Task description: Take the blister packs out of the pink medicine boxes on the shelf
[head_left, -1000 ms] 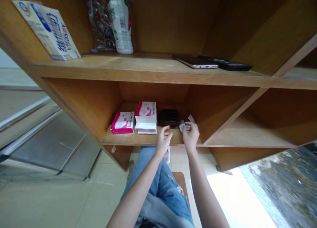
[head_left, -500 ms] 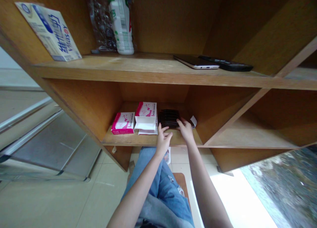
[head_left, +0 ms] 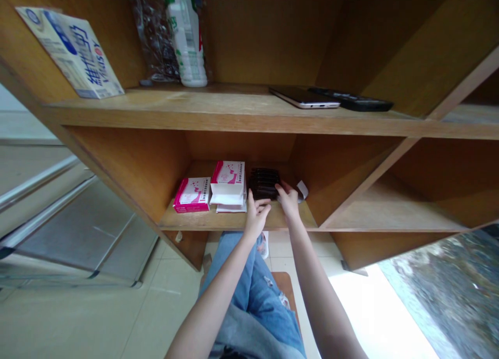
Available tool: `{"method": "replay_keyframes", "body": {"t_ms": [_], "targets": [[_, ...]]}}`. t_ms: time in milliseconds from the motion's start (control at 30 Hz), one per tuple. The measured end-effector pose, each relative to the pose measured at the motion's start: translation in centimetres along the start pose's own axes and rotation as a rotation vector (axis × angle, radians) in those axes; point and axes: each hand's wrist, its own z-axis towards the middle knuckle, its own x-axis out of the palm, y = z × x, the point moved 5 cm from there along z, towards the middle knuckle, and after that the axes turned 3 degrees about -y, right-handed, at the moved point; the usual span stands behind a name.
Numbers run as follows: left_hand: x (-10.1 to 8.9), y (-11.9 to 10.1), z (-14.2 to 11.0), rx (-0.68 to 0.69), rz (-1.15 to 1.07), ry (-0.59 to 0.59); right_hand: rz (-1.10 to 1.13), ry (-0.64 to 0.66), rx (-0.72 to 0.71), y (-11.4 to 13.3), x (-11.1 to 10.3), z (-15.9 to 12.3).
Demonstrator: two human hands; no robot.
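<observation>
Dark ribbed rectangular stack (head_left: 264, 183) sits toward the back of a wooden shelf (head_left: 202, 222). Right-hand fingers (head_left: 284, 188) lie close together on its front edge, whether gripping cannot be told. Left hand (head_left: 256, 217), fingers spread, is at the shelf lip, just beside pink-and-white cartons (head_left: 192, 194) with unreadably small print.

Two bare hands are counted: one left hand (head_left: 256, 217) and one right hand (head_left: 288, 201). On the lower wooden shelf (head_left: 234, 221) are seen two pink-and-white cardboard boxes (head_left: 192, 194), one dark stack of flat items (head_left: 264, 182) and one white paper scrap (head_left: 302, 190). On the upper wooden shelf (head_left: 218, 109) are seen one white plastic bottle (head_left: 186, 41), one clear plastic bag (head_left: 151, 31), one cream-and-blue cardboard carton (head_left: 69, 52), one silver smartphone (head_left: 304, 98) and one black remote control (head_left: 351, 102).
</observation>
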Motion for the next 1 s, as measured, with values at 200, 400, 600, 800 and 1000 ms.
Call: {"method": "replay_keyframes", "body": {"t_ms": [200,400,600,800,1000], "targets": [[-0.36,0.86,-0.36,-0.053,-0.023,-0.06,-0.073,0.049,-0.006,-0.44,0.16,-0.29],[-0.49,0.85,-0.5,-0.118,-0.048,-0.066,-0.152,0.09,-0.025,-0.66,0.2,-0.3],[-0.54,0.95,-0.18,-0.139,-0.091,-0.07,-0.217,0.068,-0.025,-1.04,0.36,-0.24],[-0.55,0.89,0.06,-0.155,-0.127,-0.068,-0.292,0.063,-0.036,-0.88,0.71,-0.45],[-0.36,0.75,0.17,-0.175,-0.145,-0.079,-0.347,0.086,-0.067,-0.4,0.91,-0.79]]}}
